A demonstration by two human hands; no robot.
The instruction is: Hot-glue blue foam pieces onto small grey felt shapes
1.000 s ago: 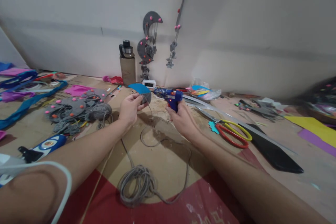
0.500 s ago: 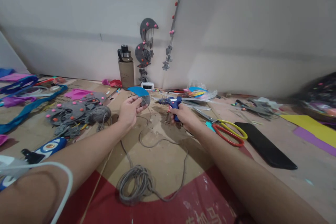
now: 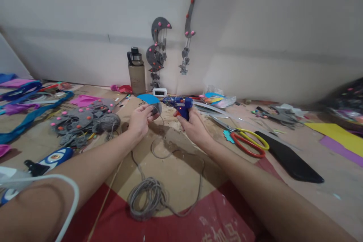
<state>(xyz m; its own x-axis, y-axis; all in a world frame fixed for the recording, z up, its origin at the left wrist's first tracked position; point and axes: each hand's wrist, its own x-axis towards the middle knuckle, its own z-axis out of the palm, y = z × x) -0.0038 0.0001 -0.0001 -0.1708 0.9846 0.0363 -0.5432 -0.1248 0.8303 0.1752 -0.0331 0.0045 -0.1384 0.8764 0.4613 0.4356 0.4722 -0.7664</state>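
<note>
A: While your left hand pinches the round piece, blue on one side and grey on the other, what is your right hand doing?

B: Your right hand is closed tight round the glue gun. Half a second ago you had the gun down low, almost on the cardboard sheet. Now you have lifted it again. Its tip points to 9 o'clock, right at the round piece.

A: Do they touch?

B: They are just beside each other, tip to edge. I cannot tell if they really touch. A little red light shines on the gun.

A: Did the round piece move?

B: Hardly. You have kept it in the same spot, up off the sheet, at 12 o'clock from the cord coil. A strand of that grey cord runs up toward your left hand.

A: What else lies near you?

B: A grey yarn ball sits at 9 o'clock from your left hand. The scissors, red and yellow, lie at 3 o'clock from your right hand. A brown bottle stands at 12 o'clock, by the wall.
</note>
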